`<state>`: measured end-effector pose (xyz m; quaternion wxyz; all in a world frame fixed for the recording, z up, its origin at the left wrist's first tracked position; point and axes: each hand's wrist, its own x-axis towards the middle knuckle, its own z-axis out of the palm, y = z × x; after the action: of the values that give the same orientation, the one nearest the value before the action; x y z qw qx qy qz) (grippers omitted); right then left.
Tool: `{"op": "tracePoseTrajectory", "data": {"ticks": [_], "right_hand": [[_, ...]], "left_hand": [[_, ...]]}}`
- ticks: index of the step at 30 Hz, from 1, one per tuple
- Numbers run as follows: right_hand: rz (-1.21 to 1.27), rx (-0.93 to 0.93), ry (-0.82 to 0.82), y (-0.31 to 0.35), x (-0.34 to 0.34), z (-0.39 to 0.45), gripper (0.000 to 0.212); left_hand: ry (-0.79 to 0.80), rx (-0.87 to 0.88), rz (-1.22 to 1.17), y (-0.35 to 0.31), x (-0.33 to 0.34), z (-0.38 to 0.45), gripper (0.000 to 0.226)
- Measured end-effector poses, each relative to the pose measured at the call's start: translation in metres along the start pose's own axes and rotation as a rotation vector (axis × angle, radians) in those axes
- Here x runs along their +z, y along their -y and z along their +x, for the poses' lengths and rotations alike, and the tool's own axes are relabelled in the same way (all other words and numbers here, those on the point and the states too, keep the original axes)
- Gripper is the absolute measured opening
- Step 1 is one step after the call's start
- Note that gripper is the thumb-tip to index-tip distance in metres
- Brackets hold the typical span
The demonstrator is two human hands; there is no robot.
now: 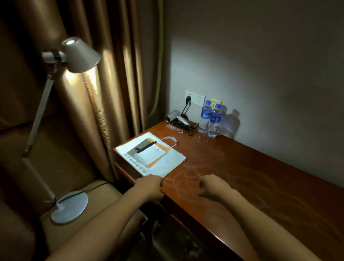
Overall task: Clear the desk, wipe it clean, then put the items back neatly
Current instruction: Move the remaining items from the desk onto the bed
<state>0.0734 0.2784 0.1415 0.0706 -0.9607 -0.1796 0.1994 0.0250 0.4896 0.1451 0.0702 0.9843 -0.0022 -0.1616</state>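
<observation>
left hand (149,186) fingers curled at paper stack (150,154) corner, grasp unclear | right hand (212,185) loosely curled, empty

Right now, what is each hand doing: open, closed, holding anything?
Left hand: at the near corner of the paper stack, fingers hidden; cannot tell whether it grips.
Right hand: above the desk, fingers loosely curled, holding nothing.

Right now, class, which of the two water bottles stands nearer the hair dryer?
The left water bottle: it stands beside the hair dryer; the right water bottle stands farther from it.
</observation>
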Motion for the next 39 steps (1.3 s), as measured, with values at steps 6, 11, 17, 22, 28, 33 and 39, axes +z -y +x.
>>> {"op": "tracePoseTrajectory", "data": {"ticks": [6, 11, 17, 22, 28, 33, 39], "right_hand": [[0.031, 0.065, -0.018, -0.041, -0.044, 0.070, 0.029], [0.067, 0.119, -0.049, -0.077, -0.071, 0.106, 0.026], [0.179, 0.266, -0.073, -0.119, -0.084, 0.141, 0.025], [0.213, 0.331, -0.078, -0.153, -0.117, 0.196, 0.025], [0.323, 0.418, -0.127, -0.173, -0.151, 0.293, 0.026], [0.404, 0.461, -0.118, -0.192, -0.147, 0.360, 0.030], [0.494, 0.465, -0.093, -0.215, -0.139, 0.402, 0.042]], "left_hand": [[-0.064, 0.048, 0.001, -0.020, -0.054, 0.112, 0.044], [-0.025, 0.129, 0.080, -0.049, -0.078, 0.180, 0.036], [0.001, 0.235, 0.095, -0.075, -0.084, 0.258, 0.029], [-0.004, 0.291, 0.022, -0.085, -0.100, 0.337, 0.033], [0.042, 0.268, 0.003, -0.064, -0.119, 0.450, 0.042], [0.123, 0.175, -0.064, -0.044, -0.105, 0.530, 0.060], [0.145, 0.203, -0.156, -0.055, -0.087, 0.589, 0.075]]}}
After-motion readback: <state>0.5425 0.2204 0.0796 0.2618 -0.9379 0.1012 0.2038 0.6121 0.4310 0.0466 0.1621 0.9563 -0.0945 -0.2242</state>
